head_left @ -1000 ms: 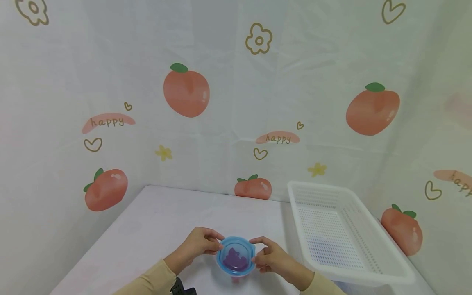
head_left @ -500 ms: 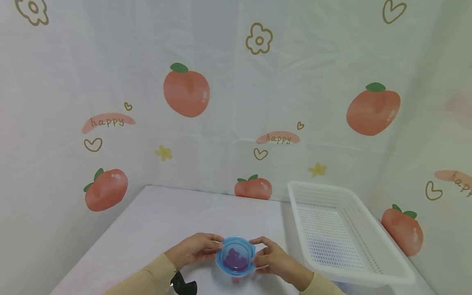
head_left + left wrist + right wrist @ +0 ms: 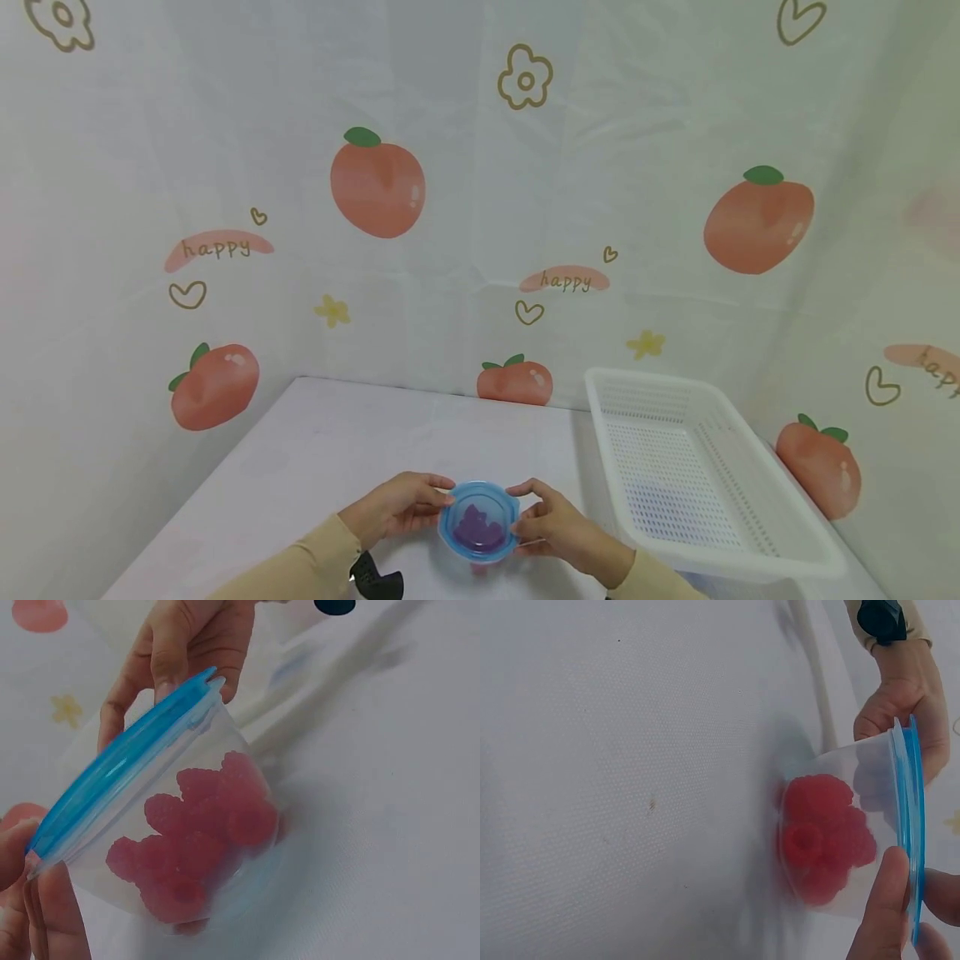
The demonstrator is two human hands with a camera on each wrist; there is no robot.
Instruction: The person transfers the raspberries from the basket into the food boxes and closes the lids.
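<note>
A clear plastic food container (image 3: 240, 855) with a round blue lid (image 3: 480, 518) stands on the white table in front of me. Several raspberries (image 3: 817, 840) show through its wall; from above they look purple under the lid. My left hand (image 3: 397, 506) pinches the left edge of the rim, thumb on the lid and fingers beneath. On the opposite edge my right hand (image 3: 558, 529) grips the rim between thumb and fingers. The lid lies over the container's mouth in both wrist views; whether it is pressed fully down I cannot tell.
A white perforated plastic basket (image 3: 675, 467) stands on the table at the right. A dark device (image 3: 375, 579) is on the left wrist. Behind the table (image 3: 352, 433) hangs a white cloth (image 3: 450, 317) printed with peaches.
My left hand has turned and lowered slightly at the rim, its fingers now further under it. The container and right hand have stayed almost in place.
</note>
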